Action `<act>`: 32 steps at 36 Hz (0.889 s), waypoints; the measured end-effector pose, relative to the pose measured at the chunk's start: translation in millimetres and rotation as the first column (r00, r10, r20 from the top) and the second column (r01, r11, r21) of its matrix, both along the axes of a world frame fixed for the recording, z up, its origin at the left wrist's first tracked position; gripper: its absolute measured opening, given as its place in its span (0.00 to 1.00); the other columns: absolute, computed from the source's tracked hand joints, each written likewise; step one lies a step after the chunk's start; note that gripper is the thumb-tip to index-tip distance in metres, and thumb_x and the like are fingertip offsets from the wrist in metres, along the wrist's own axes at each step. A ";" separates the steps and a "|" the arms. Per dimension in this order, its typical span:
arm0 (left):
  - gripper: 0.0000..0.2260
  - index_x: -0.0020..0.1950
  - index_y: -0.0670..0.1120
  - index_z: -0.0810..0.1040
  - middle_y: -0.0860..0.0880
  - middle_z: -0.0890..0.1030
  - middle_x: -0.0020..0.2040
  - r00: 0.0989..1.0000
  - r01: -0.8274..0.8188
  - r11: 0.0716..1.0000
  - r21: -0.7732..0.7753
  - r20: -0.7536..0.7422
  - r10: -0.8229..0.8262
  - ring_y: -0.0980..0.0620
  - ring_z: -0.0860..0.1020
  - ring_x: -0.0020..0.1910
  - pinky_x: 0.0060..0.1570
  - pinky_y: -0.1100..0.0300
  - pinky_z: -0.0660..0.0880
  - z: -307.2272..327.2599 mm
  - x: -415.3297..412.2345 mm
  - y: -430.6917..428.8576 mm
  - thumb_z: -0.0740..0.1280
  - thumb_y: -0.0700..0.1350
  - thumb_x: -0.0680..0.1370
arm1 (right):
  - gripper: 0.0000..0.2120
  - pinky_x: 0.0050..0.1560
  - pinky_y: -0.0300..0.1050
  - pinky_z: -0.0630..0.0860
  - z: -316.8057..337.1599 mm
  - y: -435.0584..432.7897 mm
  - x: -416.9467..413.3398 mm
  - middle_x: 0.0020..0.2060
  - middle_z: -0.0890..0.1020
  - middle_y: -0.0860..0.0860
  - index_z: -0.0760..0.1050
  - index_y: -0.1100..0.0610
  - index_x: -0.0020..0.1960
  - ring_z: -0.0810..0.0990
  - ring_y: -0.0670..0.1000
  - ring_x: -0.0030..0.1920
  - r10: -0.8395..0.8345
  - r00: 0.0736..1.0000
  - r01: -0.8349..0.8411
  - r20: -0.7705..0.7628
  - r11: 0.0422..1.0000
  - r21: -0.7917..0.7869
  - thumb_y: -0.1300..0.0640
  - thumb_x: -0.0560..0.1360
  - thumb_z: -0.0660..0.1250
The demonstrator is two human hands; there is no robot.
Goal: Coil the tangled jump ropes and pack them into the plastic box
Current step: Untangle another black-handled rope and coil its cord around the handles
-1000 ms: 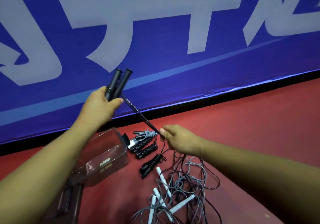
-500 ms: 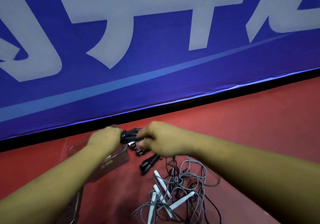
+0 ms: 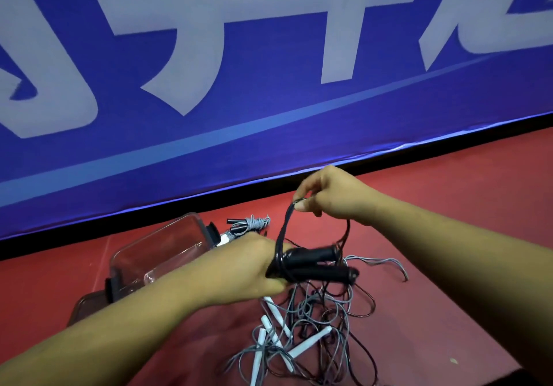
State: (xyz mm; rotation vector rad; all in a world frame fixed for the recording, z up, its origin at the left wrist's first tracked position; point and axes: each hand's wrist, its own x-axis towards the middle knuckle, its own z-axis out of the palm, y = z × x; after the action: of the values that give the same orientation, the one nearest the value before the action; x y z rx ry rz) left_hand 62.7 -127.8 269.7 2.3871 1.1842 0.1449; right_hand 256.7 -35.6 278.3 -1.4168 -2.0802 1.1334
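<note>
My left hand (image 3: 245, 269) grips the two black handles (image 3: 317, 266) of a jump rope, held side by side and pointing right. Its dark cord (image 3: 282, 230) loops up from the handles to my right hand (image 3: 329, 197), which pinches the top of the loop above them. Below my hands a tangled pile of grey and dark ropes with white handles (image 3: 302, 334) lies on the red floor. The clear plastic box (image 3: 155, 257) stands open on the floor at the left, partly behind my left forearm. A coiled grey rope bundle (image 3: 254, 224) lies just beyond the box.
A blue banner wall (image 3: 269, 86) with large pale lettering runs close behind the box, meeting the red floor (image 3: 449, 194) at a black strip. A dark brownish lid or tray (image 3: 86, 305) lies under the box's near corner.
Both hands dropped from chest height to the floor and met by the box. Now my left hand holds the handles level and my right hand has lifted a loop of cord above them.
</note>
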 end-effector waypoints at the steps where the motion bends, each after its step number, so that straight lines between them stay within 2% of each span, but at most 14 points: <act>1: 0.10 0.38 0.55 0.71 0.52 0.77 0.33 0.996 -0.038 0.999 -0.018 0.080 0.039 0.57 0.74 0.32 0.34 0.66 0.68 3.9 0.8 -0.4 0.69 0.43 0.73 | 0.01 0.30 0.35 0.68 -4.1 0.3 1.5 0.25 0.78 0.49 0.84 0.59 0.43 0.72 0.45 0.26 -0.009 1.000 0.008 -0.009 0.999 -0.049 0.62 0.73 0.74; 3: 0.06 0.40 0.48 0.75 0.47 0.77 0.33 0.977 -0.125 0.989 -0.073 0.165 0.136 0.58 0.71 0.31 0.33 0.61 0.68 12.4 1.7 -0.8 0.71 0.43 0.73 | 0.02 0.36 0.42 0.67 -10.6 -3.3 1.1 0.30 0.80 0.60 0.85 0.58 0.40 0.71 0.51 0.31 0.002 1.000 -0.002 0.004 0.990 -0.144 0.62 0.71 0.73; 5: 0.05 0.42 0.45 0.78 0.50 0.76 0.31 0.945 -0.202 0.967 -0.154 0.227 0.233 0.59 0.69 0.29 0.32 0.59 0.68 19.2 -0.5 -0.6 0.73 0.43 0.73 | 0.06 0.35 0.47 0.65 -15.7 -8.4 -0.8 0.29 0.78 0.65 0.82 0.61 0.35 0.70 0.52 0.30 0.036 0.999 -0.029 0.030 0.976 -0.214 0.63 0.70 0.71; 7: 0.06 0.39 0.46 0.79 0.53 0.73 0.27 0.914 -0.279 0.943 -0.181 0.250 0.318 0.60 0.68 0.26 0.29 0.62 0.66 23.9 -3.0 2.0 0.74 0.42 0.73 | 0.11 0.30 0.42 0.61 -16.3 -14.8 -2.2 0.24 0.73 0.56 0.76 0.59 0.32 0.66 0.49 0.25 0.082 0.995 -0.062 0.053 0.951 -0.302 0.62 0.74 0.69; 9: 0.09 0.36 0.45 0.77 0.53 0.73 0.24 0.867 -0.379 0.894 -0.239 0.246 0.434 0.59 0.68 0.22 0.26 0.65 0.66 28.7 -7.1 7.6 0.74 0.42 0.73 | 0.10 0.28 0.40 0.58 -15.4 -17.1 -3.0 0.24 0.72 0.52 0.78 0.59 0.37 0.63 0.49 0.23 0.089 0.994 -0.064 0.057 0.933 -0.353 0.58 0.77 0.69; 12: 0.10 0.36 0.44 0.75 0.49 0.74 0.25 0.778 -0.467 0.767 -0.439 0.208 0.593 0.54 0.69 0.21 0.23 0.63 0.68 30.9 -16.3 16.0 0.72 0.40 0.75 | 0.07 0.27 0.37 0.59 -11.2 -15.9 -3.9 0.23 0.71 0.51 0.83 0.58 0.44 0.63 0.48 0.22 0.048 0.998 -0.030 0.046 0.939 -0.343 0.56 0.77 0.70; 16: 0.06 0.40 0.41 0.73 0.45 0.73 0.29 0.600 -0.446 0.573 -0.687 0.246 0.761 0.52 0.66 0.23 0.21 0.65 0.60 25.3 -22.0 22.3 0.69 0.35 0.76 | 0.11 0.27 0.38 0.60 -11.3 -25.1 -12.7 0.23 0.72 0.50 0.83 0.53 0.37 0.64 0.48 0.22 0.109 0.991 -0.070 0.082 0.923 -0.378 0.55 0.78 0.69; 18: 0.06 0.42 0.40 0.73 0.45 0.73 0.29 0.538 -0.468 0.510 -0.722 0.225 0.812 0.52 0.66 0.23 0.21 0.67 0.58 20.4 -25.5 25.7 0.68 0.34 0.75 | 0.11 0.28 0.38 0.62 -11.1 -30.9 -21.1 0.23 0.72 0.50 0.83 0.53 0.38 0.64 0.48 0.23 0.134 0.985 -0.088 0.106 0.928 -0.362 0.54 0.78 0.68; 22: 0.06 0.38 0.42 0.73 0.46 0.74 0.27 0.568 -0.634 0.554 -0.539 0.162 0.807 0.51 0.69 0.22 0.22 0.64 0.65 13.2 -35.7 35.2 0.69 0.35 0.73 | 0.08 0.27 0.37 0.65 4.0 -34.3 -28.4 0.25 0.71 0.50 0.83 0.58 0.47 0.65 0.48 0.24 0.142 0.988 -0.120 0.066 0.958 -0.260 0.55 0.79 0.67; 24: 0.06 0.37 0.41 0.74 0.46 0.74 0.25 0.562 -0.708 0.563 -0.427 0.142 0.815 0.51 0.70 0.20 0.22 0.63 0.69 11.3 -40.1 41.6 0.68 0.36 0.73 | 0.09 0.26 0.38 0.68 10.4 -36.2 -29.9 0.27 0.69 0.53 0.79 0.63 0.54 0.67 0.49 0.23 0.162 0.986 -0.145 0.043 0.955 -0.257 0.58 0.80 0.66; 26: 0.05 0.39 0.40 0.75 0.46 0.75 0.25 0.589 -0.758 0.599 -0.257 0.125 0.799 0.50 0.72 0.21 0.24 0.60 0.71 8.5 -43.0 46.3 0.69 0.38 0.72 | 0.09 0.26 0.39 0.69 13.0 -38.7 -30.9 0.29 0.69 0.56 0.75 0.66 0.55 0.68 0.50 0.24 0.170 0.985 -0.158 0.016 0.947 -0.280 0.60 0.80 0.64; 27: 0.05 0.43 0.40 0.75 0.46 0.77 0.28 0.621 -0.761 0.630 -0.155 0.106 0.776 0.49 0.73 0.23 0.26 0.60 0.71 7.0 -43.7 47.9 0.70 0.40 0.72 | 0.09 0.25 0.39 0.69 13.3 -39.4 -31.2 0.28 0.69 0.55 0.74 0.67 0.55 0.68 0.50 0.24 0.175 0.984 -0.163 0.020 0.948 -0.273 0.60 0.80 0.64; 29: 0.13 0.54 0.45 0.69 0.48 0.77 0.34 0.690 -0.723 0.691 0.004 0.051 0.722 0.52 0.74 0.28 0.29 0.59 0.68 3.4 -43.3 49.4 0.71 0.42 0.73 | 0.09 0.25 0.37 0.68 15.5 -38.6 -31.2 0.27 0.69 0.52 0.76 0.65 0.54 0.68 0.50 0.24 0.201 0.976 -0.181 0.078 0.960 -0.212 0.58 0.80 0.64; 32: 0.17 0.56 0.54 0.66 0.52 0.76 0.37 0.770 -0.632 0.772 0.077 -0.054 0.636 0.52 0.76 0.34 0.33 0.59 0.69 -0.3 -42.6 51.1 0.70 0.41 0.74 | 0.08 0.28 0.38 0.70 22.5 -36.0 -30.7 0.28 0.72 0.50 0.77 0.61 0.50 0.73 0.52 0.26 0.240 0.958 -0.222 0.156 0.967 -0.126 0.56 0.80 0.65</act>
State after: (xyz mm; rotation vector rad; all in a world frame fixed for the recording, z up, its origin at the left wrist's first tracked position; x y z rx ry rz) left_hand 20.1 -76.7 269.4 1.9428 2.0151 0.3051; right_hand 226.0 -71.6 300.8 -1.3890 -2.3896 1.2711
